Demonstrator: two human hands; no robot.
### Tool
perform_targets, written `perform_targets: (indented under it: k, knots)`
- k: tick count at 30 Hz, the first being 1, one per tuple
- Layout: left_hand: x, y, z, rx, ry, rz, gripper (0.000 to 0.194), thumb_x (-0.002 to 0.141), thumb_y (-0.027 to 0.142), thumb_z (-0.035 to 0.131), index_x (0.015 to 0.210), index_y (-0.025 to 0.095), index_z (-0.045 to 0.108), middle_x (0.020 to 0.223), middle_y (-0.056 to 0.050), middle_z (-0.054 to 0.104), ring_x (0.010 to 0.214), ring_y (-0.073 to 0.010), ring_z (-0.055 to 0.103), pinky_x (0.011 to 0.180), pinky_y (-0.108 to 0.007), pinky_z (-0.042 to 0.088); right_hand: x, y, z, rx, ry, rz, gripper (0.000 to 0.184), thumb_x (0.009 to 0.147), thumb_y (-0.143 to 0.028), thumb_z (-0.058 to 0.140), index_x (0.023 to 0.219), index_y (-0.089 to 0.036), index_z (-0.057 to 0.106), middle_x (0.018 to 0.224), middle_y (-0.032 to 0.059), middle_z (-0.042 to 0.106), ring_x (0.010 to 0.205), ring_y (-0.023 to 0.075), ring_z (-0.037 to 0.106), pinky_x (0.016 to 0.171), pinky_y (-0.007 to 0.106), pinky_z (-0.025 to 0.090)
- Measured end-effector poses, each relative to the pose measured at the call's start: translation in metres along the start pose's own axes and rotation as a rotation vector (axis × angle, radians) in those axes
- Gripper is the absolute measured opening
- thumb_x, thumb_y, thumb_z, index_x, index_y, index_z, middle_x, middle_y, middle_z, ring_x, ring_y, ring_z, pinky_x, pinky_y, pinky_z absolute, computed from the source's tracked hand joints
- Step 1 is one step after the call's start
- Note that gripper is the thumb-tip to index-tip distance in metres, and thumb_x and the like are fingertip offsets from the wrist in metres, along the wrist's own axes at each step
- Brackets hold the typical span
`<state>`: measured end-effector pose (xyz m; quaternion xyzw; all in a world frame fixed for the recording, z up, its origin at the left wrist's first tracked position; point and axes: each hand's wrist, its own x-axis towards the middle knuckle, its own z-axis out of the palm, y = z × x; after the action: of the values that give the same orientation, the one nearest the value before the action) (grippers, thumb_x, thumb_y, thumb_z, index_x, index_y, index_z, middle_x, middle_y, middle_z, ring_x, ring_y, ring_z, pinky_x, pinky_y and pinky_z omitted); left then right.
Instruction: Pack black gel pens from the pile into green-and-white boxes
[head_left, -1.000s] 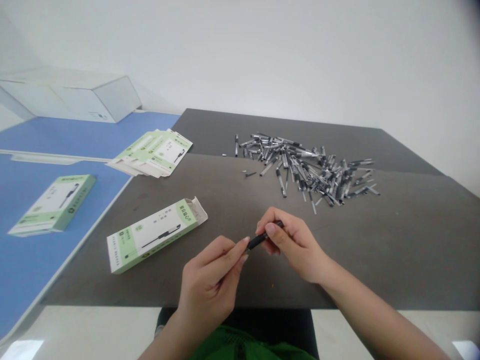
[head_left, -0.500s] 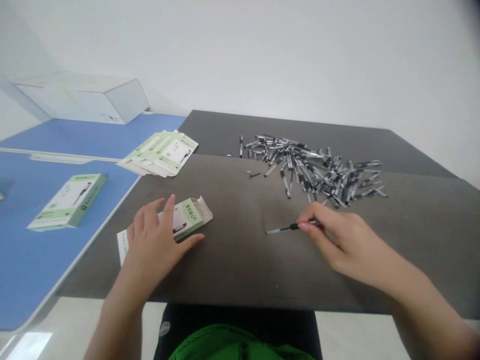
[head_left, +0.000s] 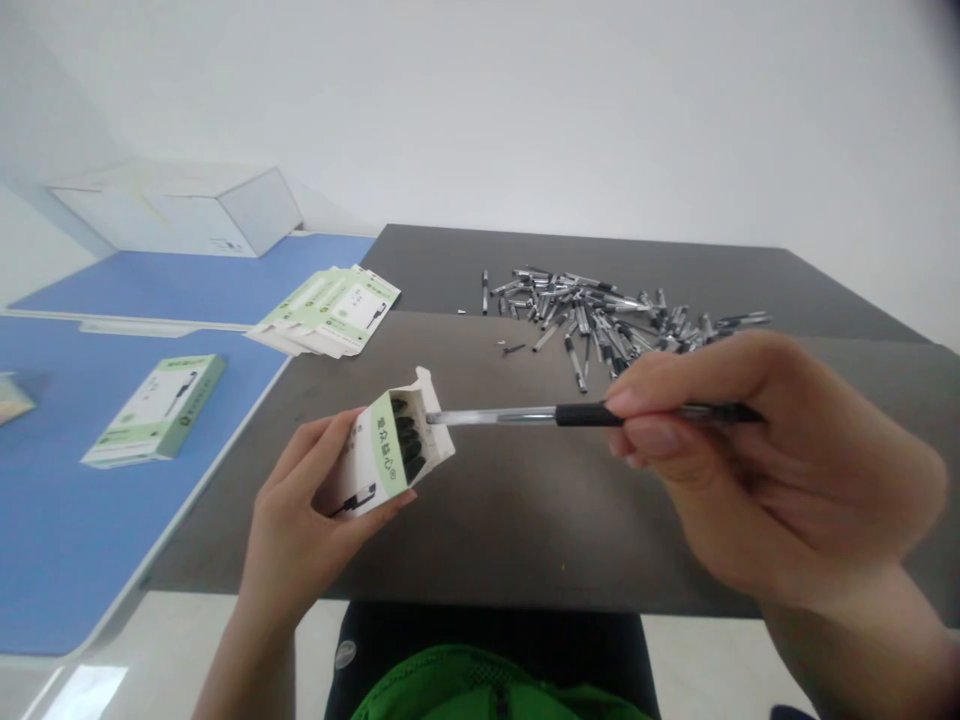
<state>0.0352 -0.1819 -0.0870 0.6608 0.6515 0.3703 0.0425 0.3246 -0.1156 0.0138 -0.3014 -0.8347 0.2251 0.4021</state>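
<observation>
My left hand (head_left: 304, 510) is closed round a small green-and-white pen box (head_left: 371, 462), lifted and tilted with its flaps open to the right. Several dark pen ends (head_left: 407, 437) show inside the box. Between thumb and fingers, my right hand (head_left: 772, 470) pinches a clear gel pen (head_left: 502, 415) with a black grip. The pen lies nearly level, its clear end at the box's open mouth; whether it is inside the rim I cannot tell. A heap of similar pens (head_left: 600, 325) lies behind my right hand, which hides part of it.
Flat green-and-white cartons (head_left: 330, 310) lie stacked at the dark table's (head_left: 510, 530) left edge. Another pen box (head_left: 157, 410) lies on the blue table (head_left: 60, 540). A large white box (head_left: 180, 210) stands at the back left. Small loose bits lie near the pen heap.
My left hand has taken hold of the pen box, raising it and turning its open end right. My right hand has lifted the pen and brought its end to the box opening.
</observation>
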Motion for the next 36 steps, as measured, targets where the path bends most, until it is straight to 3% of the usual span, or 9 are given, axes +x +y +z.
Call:
perform_targets:
  k: [3, 7, 10, 13, 17, 21, 26, 30, 36]
  knots:
    - [-0.002, 0.007, 0.003, -0.045, -0.005, 0.025, 0.068, 0.077, 0.047, 0.079, 0.137, 0.024, 0.057, 0.129, -0.010, 0.062, 0.117, -0.0292, 0.061, 0.095, -0.035, 0.053, 0.011, -0.006, 0.007, -0.165, -0.024, -0.122, 0.009, 0.097, -0.019, 0.055, 0.094, -0.026, 0.059, 0.078, 0.0004, 0.067, 0.062, 0.0137, 0.061, 0.055, 0.027, 0.047]
    - [-0.001, 0.016, 0.008, -0.089, 0.027, 0.082, 0.071, 0.074, 0.045, 0.083, 0.135, 0.023, 0.056, 0.125, -0.010, 0.062, 0.113, -0.0291, 0.062, 0.094, -0.038, 0.053, 0.025, -0.005, 0.017, -0.175, -0.210, -0.139, 0.013, 0.102, -0.027, 0.047, 0.099, -0.022, 0.059, 0.083, 0.0023, 0.066, 0.066, 0.0132, 0.059, 0.062, 0.026, 0.050]
    - [0.000, 0.022, 0.013, -0.123, 0.087, 0.114, 0.072, 0.072, 0.041, 0.084, 0.135, 0.021, 0.055, 0.121, -0.010, 0.060, 0.108, -0.0275, 0.062, 0.089, -0.037, 0.055, 0.035, -0.003, 0.029, -0.137, -0.329, -0.207, 0.021, 0.104, -0.030, 0.041, 0.112, -0.019, 0.057, 0.102, 0.0088, 0.065, 0.092, 0.0198, 0.061, 0.083, 0.035, 0.053]
    - [-0.002, 0.025, 0.019, -0.099, 0.169, 0.113, 0.068, 0.074, 0.037, 0.083, 0.134, 0.020, 0.055, 0.119, -0.011, 0.059, 0.107, -0.0272, 0.060, 0.089, -0.038, 0.054, 0.038, -0.002, 0.042, -0.180, -0.377, -0.199, 0.035, 0.105, -0.032, 0.038, 0.134, -0.016, 0.050, 0.127, 0.0161, 0.055, 0.116, 0.0271, 0.051, 0.102, 0.049, 0.045]
    - [-0.001, 0.026, 0.027, -0.077, 0.251, 0.094, 0.068, 0.073, 0.037, 0.083, 0.132, 0.019, 0.056, 0.119, -0.012, 0.058, 0.107, -0.0277, 0.059, 0.090, -0.039, 0.053, 0.036, 0.003, 0.055, -0.206, -0.485, -0.164, 0.045, 0.104, -0.023, 0.034, 0.148, -0.014, 0.039, 0.130, 0.0182, 0.051, 0.116, 0.0287, 0.049, 0.104, 0.055, 0.041]
    - [0.002, 0.031, 0.030, -0.071, 0.256, 0.127, 0.066, 0.074, 0.037, 0.081, 0.131, 0.018, 0.054, 0.115, -0.013, 0.059, 0.104, -0.0285, 0.060, 0.085, -0.039, 0.053, 0.036, 0.009, 0.062, -0.103, -0.449, -0.115, 0.050, 0.103, -0.023, 0.038, 0.152, -0.016, 0.032, 0.126, 0.0152, 0.053, 0.112, 0.0262, 0.051, 0.103, 0.051, 0.044]
    - [0.001, 0.029, 0.023, 0.082, 0.308, 0.104, 0.073, 0.071, 0.036, 0.083, 0.134, 0.017, 0.052, 0.119, -0.016, 0.063, 0.109, -0.0341, 0.061, 0.092, -0.046, 0.050, 0.032, 0.014, 0.047, 0.033, -0.252, -0.165, 0.044, 0.098, -0.029, 0.053, 0.141, -0.022, 0.048, 0.124, 0.0126, 0.056, 0.111, 0.0253, 0.054, 0.099, 0.044, 0.049]
    - [0.004, 0.003, 0.012, 0.278, 0.130, 0.125, 0.069, 0.081, 0.045, 0.072, 0.140, 0.018, 0.050, 0.126, -0.018, 0.064, 0.115, -0.0377, 0.060, 0.096, -0.051, 0.046, 0.026, 0.058, 0.019, -0.100, -0.168, -0.015, 0.031, 0.092, -0.022, 0.057, 0.123, -0.022, 0.062, 0.116, 0.0098, 0.059, 0.101, 0.0228, 0.059, 0.088, 0.038, 0.052]
    - [0.021, -0.038, 0.015, 0.587, -0.352, -0.051, 0.069, 0.092, 0.052, 0.054, 0.146, 0.009, 0.048, 0.134, -0.023, 0.062, 0.120, -0.0450, 0.057, 0.092, -0.058, 0.047, 0.030, 0.169, -0.008, -0.529, -0.174, 0.507, 0.031, 0.088, -0.012, 0.047, 0.105, -0.014, 0.072, 0.102, 0.0116, 0.069, 0.081, 0.0201, 0.064, 0.078, 0.033, 0.050]
